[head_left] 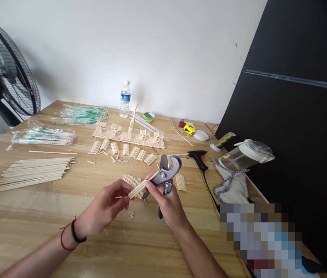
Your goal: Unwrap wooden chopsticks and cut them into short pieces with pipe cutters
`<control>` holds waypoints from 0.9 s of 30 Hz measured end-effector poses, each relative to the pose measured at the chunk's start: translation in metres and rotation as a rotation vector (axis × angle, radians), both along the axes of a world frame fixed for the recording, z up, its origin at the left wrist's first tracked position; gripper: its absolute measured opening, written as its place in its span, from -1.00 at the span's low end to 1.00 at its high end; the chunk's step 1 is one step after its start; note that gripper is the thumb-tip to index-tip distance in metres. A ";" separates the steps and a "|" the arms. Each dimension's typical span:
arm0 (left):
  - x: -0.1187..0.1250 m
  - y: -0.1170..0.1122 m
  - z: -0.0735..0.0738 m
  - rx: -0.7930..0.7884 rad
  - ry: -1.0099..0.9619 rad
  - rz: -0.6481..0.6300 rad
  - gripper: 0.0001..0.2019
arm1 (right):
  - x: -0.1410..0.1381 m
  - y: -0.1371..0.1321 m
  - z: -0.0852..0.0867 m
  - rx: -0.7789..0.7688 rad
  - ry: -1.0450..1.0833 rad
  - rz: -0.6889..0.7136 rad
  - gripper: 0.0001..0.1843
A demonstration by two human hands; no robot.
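My left hand (105, 208) pinches a short bundle of wooden sticks (140, 187) just above the wooden table (36, 216). Its wrist wears a black band and a red string. My right hand (167, 202) grips a grey ratchet cutter (167, 172) by its handles, the curved jaw pointing up. The far end of the sticks lies against the cutter and my right fingers. Small glued stick panels (133, 180) lie on the table right behind both hands.
A pile of long bare sticks (33, 173) lies at left, wrapped chopstick packs (44, 135) behind it. A stick model (128, 135), water bottle (125, 99), glue gun (198, 158), thread spool (222, 141), cloth (232, 185) and clear jug (247, 154) stand further back and right. A fan (7, 69) is at far left.
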State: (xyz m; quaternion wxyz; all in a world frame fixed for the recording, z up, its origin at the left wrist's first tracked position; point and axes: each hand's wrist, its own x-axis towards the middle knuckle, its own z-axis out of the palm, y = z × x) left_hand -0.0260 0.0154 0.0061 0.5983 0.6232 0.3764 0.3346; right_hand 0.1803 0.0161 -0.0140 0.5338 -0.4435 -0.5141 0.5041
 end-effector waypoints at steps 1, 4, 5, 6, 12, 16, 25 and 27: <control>0.000 0.000 0.000 -0.003 0.001 0.000 -0.69 | 0.000 0.000 -0.001 0.002 0.007 -0.011 -0.78; 0.001 0.000 0.001 -0.025 0.016 -0.014 -0.66 | 0.000 0.000 -0.003 0.012 0.022 -0.036 -0.78; 0.001 0.000 0.001 -0.035 0.032 -0.029 -0.65 | 0.000 0.000 -0.003 0.016 0.020 -0.042 -0.78; 0.000 0.000 0.002 -0.045 0.053 -0.047 -0.63 | 0.000 0.000 -0.003 0.020 0.013 -0.048 -0.77; 0.001 -0.002 0.007 -0.064 0.149 -0.087 -0.55 | -0.002 -0.004 0.000 0.037 -0.029 -0.067 -0.73; 0.001 -0.004 0.007 0.004 0.287 -0.085 -0.52 | -0.010 -0.011 0.003 0.077 -0.061 -0.034 -0.79; -0.004 -0.005 0.008 0.244 0.341 0.009 -0.55 | 0.005 -0.012 0.017 0.333 -0.436 -0.095 -0.96; -0.007 -0.005 0.009 0.279 0.330 0.052 -0.55 | 0.014 -0.007 0.018 0.416 -0.555 -0.146 -0.89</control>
